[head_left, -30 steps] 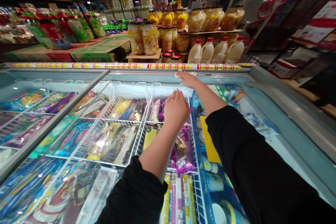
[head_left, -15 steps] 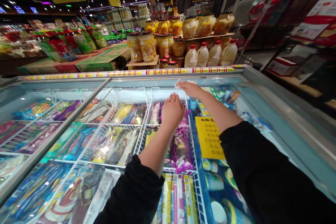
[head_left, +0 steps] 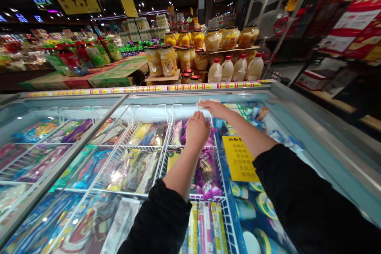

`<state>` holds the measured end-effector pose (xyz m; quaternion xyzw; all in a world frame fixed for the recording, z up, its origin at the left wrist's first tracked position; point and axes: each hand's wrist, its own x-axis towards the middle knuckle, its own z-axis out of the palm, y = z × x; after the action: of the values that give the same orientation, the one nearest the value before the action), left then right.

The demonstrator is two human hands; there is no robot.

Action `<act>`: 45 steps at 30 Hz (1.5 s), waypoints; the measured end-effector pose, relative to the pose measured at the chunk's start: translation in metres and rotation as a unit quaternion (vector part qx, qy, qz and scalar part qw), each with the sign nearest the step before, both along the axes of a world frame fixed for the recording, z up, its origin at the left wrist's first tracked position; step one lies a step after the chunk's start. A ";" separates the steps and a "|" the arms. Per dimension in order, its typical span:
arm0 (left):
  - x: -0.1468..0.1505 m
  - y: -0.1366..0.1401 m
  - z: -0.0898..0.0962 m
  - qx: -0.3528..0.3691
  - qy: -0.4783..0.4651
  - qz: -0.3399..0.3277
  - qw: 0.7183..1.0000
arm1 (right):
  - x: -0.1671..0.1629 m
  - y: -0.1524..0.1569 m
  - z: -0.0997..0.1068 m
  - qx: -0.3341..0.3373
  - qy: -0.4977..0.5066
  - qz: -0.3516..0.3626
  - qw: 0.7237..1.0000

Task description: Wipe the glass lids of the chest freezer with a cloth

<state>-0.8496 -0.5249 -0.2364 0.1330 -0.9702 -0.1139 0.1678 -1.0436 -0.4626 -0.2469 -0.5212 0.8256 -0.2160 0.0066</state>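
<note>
My right hand [head_left: 213,108] reaches to the far side of a chest freezer [head_left: 143,100] and holds a crumpled white tissue [head_left: 201,103] under its fingers against the freezer's glass top. Close beside it on the left, my left hand [head_left: 197,127] lies flat with its fingers stretched forward and nothing in them. Below the left hand, purple-wrapped ice creams [head_left: 207,172] lie in a white wire basket [head_left: 228,210]. A yellow sign [head_left: 238,158] with dark writing is under my right forearm.
A metal frame bar [head_left: 98,123] crosses the freezer on the left. Price labels [head_left: 190,87] line its back edge. Behind it stand jugs with red caps [head_left: 227,69] and jars of yellow fruit [head_left: 167,60]. Tubs [head_left: 245,209] fill the right section. Shelves [head_left: 339,95] stand farther right.
The view has tilted up a little, so the scene sits lower. My right hand and the tissue have shifted slightly toward me and left; the left hand stays close beside them.
</note>
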 end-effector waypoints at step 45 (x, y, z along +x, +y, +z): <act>0.111 0.004 0.012 -0.062 -0.109 -0.070 0.990 | 0.063 0.045 0.013 0.008 -0.006 -0.050 0.999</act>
<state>-0.7385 -0.5213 -0.2243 0.0655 -0.9948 -0.0499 0.0601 -0.9806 -0.4177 -0.2341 -0.4778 0.8524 -0.2126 0.0047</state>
